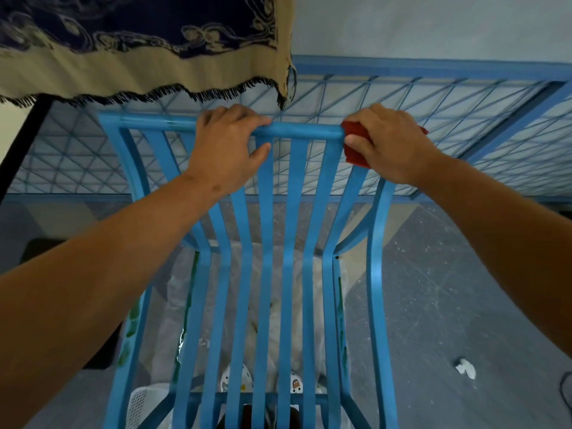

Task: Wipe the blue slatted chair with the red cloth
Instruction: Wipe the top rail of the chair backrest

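The blue slatted chair [292, 230] fills the middle of the view, its curved slats running down from a round top rail. My left hand [227, 147] grips that top rail near its centre, fingers over the bar and thumb under it. My right hand [391, 144] holds the red cloth [356, 142] wrapped around the right end of the same rail. Only part of the cloth shows beside my fingers and thumb.
A blue metal mesh frame [433, 97] stands behind the chair. A patterned navy and beige fringed blanket [148, 44] hangs at the upper left. White plastic sheeting [278, 292] lies under the slats. A crumpled white scrap [465, 368] sits on the grey floor at the right.
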`<state>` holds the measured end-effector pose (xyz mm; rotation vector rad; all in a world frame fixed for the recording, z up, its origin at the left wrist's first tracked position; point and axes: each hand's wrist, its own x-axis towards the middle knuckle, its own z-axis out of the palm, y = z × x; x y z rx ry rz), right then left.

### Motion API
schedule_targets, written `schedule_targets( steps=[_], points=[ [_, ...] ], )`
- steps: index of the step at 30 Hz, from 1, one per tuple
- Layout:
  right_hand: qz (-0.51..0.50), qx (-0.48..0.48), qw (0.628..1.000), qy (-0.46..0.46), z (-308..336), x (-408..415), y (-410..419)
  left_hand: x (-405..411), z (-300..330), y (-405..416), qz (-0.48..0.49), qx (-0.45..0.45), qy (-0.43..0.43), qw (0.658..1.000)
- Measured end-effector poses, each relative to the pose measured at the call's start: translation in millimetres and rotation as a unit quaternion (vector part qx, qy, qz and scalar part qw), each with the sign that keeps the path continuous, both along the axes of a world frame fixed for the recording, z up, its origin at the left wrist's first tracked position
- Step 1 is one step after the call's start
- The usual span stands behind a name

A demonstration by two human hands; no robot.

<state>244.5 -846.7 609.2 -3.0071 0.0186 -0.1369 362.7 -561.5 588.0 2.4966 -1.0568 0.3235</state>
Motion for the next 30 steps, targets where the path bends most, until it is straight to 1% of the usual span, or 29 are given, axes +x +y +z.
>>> schedule_targets(
  steps=[4, 7, 11, 18, 21, 24, 27, 30],
  points=[
    [-0.048, -0.013, 0.999, -0.014, -3.8, -10.0, -6.6, 3.2, -1.5, 1.6, -0.001, -0.001, 0.001, 1.000],
    [-0.062, -0.005, 0.998, -0.007, -4.8, -4.6, 0.3, 3.0, -0.2, 0.8, 0.000, -0.006, 0.002, 1.000],
    [-0.040, 0.013, 0.999, -0.022, -5.3, 8.3, 21.6, 4.8, 2.2, 0.4, 0.000, -0.005, 0.007, 1.000],
    [-0.010, 0.031, 0.998, -0.046, -12.6, 49.3, 84.1, 6.0, 2.9, 2.2, -0.004, 0.004, 0.013, 1.000],
    [0.010, 0.036, 0.998, -0.060, -14.5, 44.3, 80.0, 7.3, 1.7, 3.4, -0.006, 0.002, 0.016, 1.000],
    [0.024, 0.009, 0.996, -0.086, -17.3, 30.1, 64.0, 7.2, -1.0, 4.0, -0.006, -0.003, 0.015, 1.000],
    [-0.003, 0.007, 0.995, -0.104, -20.1, 16.1, 46.3, 7.3, -2.2, 4.9, -0.010, -0.009, 0.020, 1.000],
    [-0.034, 0.016, 0.994, -0.101, -18.3, 7.3, 34.8, 7.0, -0.7, 5.2, -0.014, -0.006, 0.027, 1.000]
  ],
)
